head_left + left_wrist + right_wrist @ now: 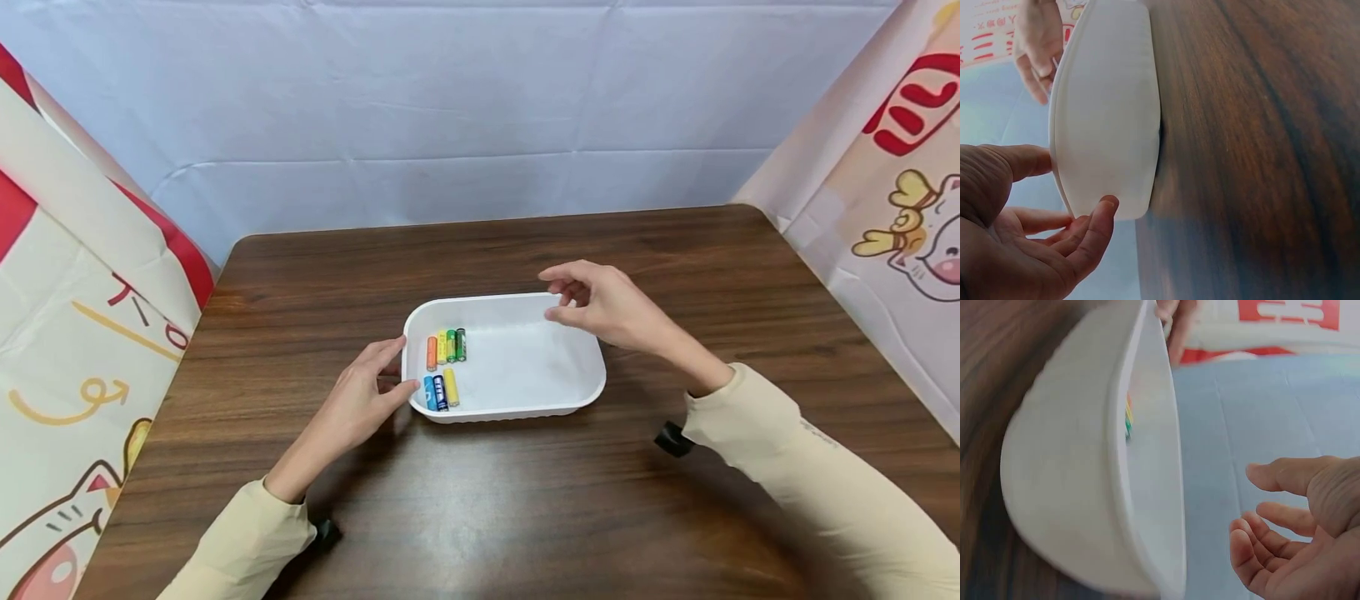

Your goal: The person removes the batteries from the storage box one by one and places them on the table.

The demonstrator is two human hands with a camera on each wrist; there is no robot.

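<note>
A white tray (525, 358) with a raised rim stands on the table. At its left end my left hand (367, 385) holds the rim; the left wrist view shows the thumb and fingertips (1109, 201) against the rim and outer wall. My right hand (603, 304) hovers at the tray's far right corner, its fingers loosely bent and holding nothing. Inside the tray, on the left, a row of several batteries (442, 348), orange, yellow and green, lies side by side. Nearer me lie three more: a light blue, a dark blue (440, 393) and a yellow battery (451, 387).
The brown wood-grain table (480, 500) extends around the tray. A pale cloth (480, 108) hangs behind it, and printed cloths (892, 208) hang at both sides. A black strap piece (673, 439) shows at the right sleeve.
</note>
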